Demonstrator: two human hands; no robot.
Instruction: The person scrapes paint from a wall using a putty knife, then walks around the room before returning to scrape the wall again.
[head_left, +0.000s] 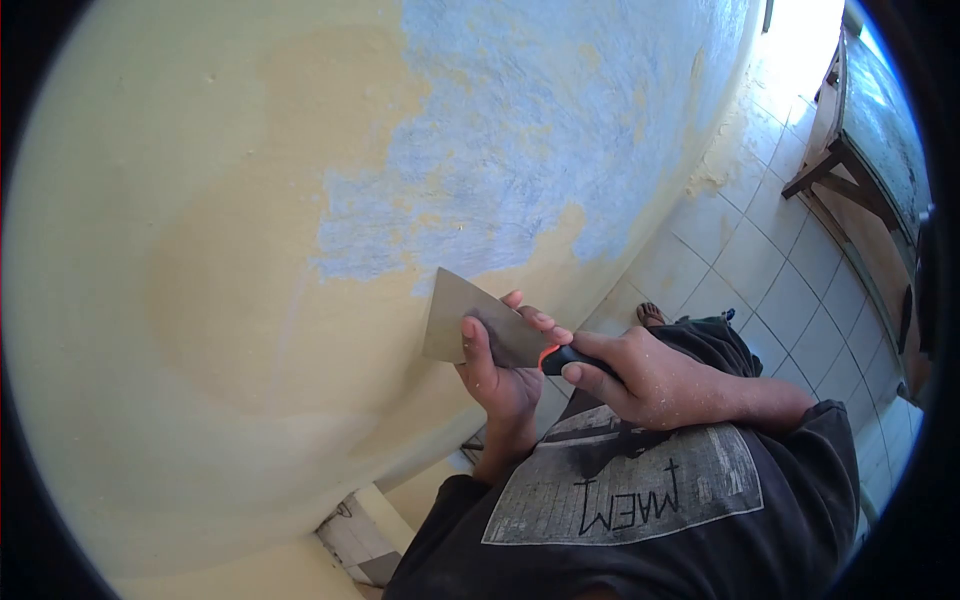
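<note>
Gripping black-and-red handle (pixel 572 360) of flat, trapezoid-bladed grey metal scraper (pixel 508 340) in right hand (pixel 645 378), pinching thin blade in left hand (pixel 508 392), before smooth cream-painted wall (pixel 215 110) with rough, mottled pale-blue patch (pixel 480 170).

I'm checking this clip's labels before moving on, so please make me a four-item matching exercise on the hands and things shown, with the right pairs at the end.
Column one
1. Left hand
2. Right hand
3. Mottled wall patch
4. Shirt

Column two
A. Dark, with a printed front
B. Gripping the black-and-red scraper handle
C. Blue, with yellowish flecks
D. Thumb on the flat of the scraper blade

Right pairs: 1-D; 2-B; 3-C; 4-A.
</note>
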